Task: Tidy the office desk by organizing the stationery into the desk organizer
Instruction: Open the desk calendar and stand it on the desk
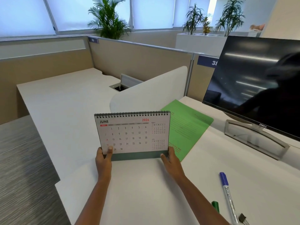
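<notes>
— Two hands, both on it?
— Yes. Left hand (103, 157) pinches the lower left corner of the desk calendar (133, 133), thumb on the June page, fingers behind. Right hand (170, 161) grips the lower right corner, thumb on the green base strip.
— Calendar where?
— Upright, facing the camera, at the left part of the bench (146, 192). Base lifted or resting: cannot tell. Green folder (190, 127) lies flat just behind its right side, partly covered by it.
— Containers?
— White planter box (194, 41) far back holds plants. Open cable hatch (120, 86) on the next bench (65, 101); inside too dark to make out.
— Cut off or unclear?
— Blue marker (227, 192) lies on the bench right of the right forearm. Green marker (215, 206) partly hidden behind that forearm. Binder clip (242, 218) cut by the bottom edge. Monitor (259, 82) dark, cropped at the right edge. Folder print unreadable.
</notes>
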Motion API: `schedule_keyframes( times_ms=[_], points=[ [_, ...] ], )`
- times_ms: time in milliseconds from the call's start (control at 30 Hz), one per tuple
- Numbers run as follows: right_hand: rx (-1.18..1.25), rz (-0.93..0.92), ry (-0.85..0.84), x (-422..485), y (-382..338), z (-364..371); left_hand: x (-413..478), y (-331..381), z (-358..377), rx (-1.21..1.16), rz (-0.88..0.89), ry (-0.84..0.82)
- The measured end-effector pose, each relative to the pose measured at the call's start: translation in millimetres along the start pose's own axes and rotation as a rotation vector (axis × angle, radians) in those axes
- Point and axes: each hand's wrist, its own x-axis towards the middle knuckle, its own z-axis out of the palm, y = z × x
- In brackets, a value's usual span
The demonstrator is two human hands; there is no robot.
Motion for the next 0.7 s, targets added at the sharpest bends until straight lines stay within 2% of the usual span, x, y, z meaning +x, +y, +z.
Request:
schedule_keyframes(
  times_ms=[467,700],
  points=[
    [-0.138,0.008,0.078,-7.1,11.3,0.8,-1.6,-6.0,1.5,0.168,0.076,-0.030],
    [-0.188,0.052,0.005,0.1,9.5,0.6,-2.4,-7.3,2.9,0.203,0.107,0.000]
  ],
)
